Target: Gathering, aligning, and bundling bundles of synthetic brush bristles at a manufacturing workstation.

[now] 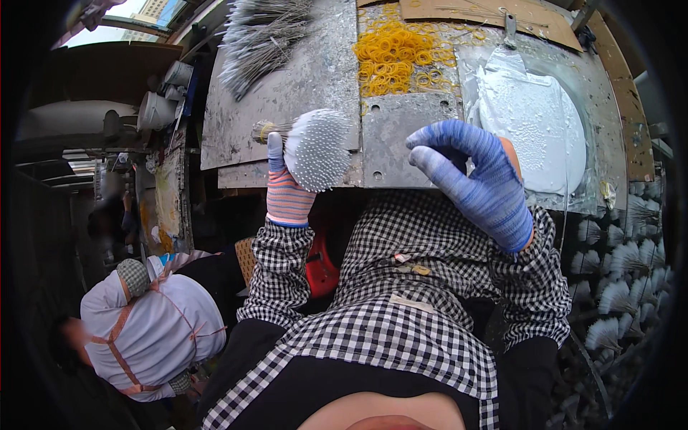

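Observation:
My left hand point(285, 190), in a pink-and-blue striped glove, is closed around a bundle of thin stems with white bead-like tips point(319, 150). The tips fan out in a dome to the right; a yellow rubber band point(266, 132) circles the gathered stems on the left. Over the table's front edge, my right hand point(476, 175) wears a blue striped glove. Its thumb and forefinger curve loosely toward each other, and I see nothing held between them. A bare grey metal plate point(405, 132) lies between my hands.
Loose white-tipped stems point(265, 43) are heaped at the far left. Yellow rubber bands point(394, 54) form a pile at the back. White paste point(530, 122) with a scraper point(509, 32) is at right. Finished-looking white bundles point(616, 287) stand lower right. Another person point(154, 326) bends at lower left.

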Demonstrator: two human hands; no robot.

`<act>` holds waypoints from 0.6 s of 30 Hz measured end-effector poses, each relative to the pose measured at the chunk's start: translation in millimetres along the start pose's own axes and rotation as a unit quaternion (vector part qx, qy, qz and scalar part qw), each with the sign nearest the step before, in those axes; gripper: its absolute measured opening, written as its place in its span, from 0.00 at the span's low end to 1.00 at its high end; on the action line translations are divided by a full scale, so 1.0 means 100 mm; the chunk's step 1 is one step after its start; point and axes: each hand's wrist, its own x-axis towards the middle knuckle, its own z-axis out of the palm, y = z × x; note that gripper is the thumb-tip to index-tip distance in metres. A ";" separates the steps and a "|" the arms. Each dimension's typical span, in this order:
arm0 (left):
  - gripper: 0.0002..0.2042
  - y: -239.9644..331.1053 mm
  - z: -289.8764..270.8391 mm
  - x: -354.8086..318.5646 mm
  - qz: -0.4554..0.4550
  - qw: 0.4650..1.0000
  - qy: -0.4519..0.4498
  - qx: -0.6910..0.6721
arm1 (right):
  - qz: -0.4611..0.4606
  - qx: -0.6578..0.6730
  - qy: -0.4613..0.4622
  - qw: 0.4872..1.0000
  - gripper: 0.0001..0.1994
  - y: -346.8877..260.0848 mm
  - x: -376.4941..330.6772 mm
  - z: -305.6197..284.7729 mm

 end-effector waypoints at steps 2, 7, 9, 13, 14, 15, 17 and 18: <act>0.30 -0.01 -0.03 -0.01 0.000 1.000 0.002 0.027 | 0.029 0.017 -0.001 0.999 0.07 0.06 0.01 -0.02; 0.29 -0.03 -0.08 -0.01 0.007 1.000 0.007 -0.008 | 0.065 0.041 -0.003 0.997 0.08 0.32 -0.09 -0.02; 0.29 -0.03 -0.08 -0.01 0.000 0.999 0.003 -0.043 | 0.081 0.046 -0.008 0.996 0.08 0.39 -0.12 0.01; 0.29 -0.03 -0.04 0.01 0.010 1.000 0.004 0.005 | 0.088 0.069 -0.010 0.994 0.08 0.52 -0.17 0.04; 0.29 -0.03 -0.02 0.01 0.014 0.999 0.008 0.030 | 0.097 0.076 -0.011 0.992 0.09 0.53 -0.18 0.04; 0.29 -0.04 -0.01 0.00 0.013 0.999 0.009 0.030 | 0.098 0.076 -0.011 0.992 0.09 0.54 -0.19 0.04; 0.31 -0.06 0.02 -0.01 0.012 1.000 0.019 -0.008 | 0.099 0.067 -0.013 0.993 0.09 0.55 -0.20 0.03; 0.31 -0.06 0.04 -0.02 0.011 1.000 0.019 -0.009 | 0.100 0.066 -0.012 0.993 0.09 0.55 -0.20 0.03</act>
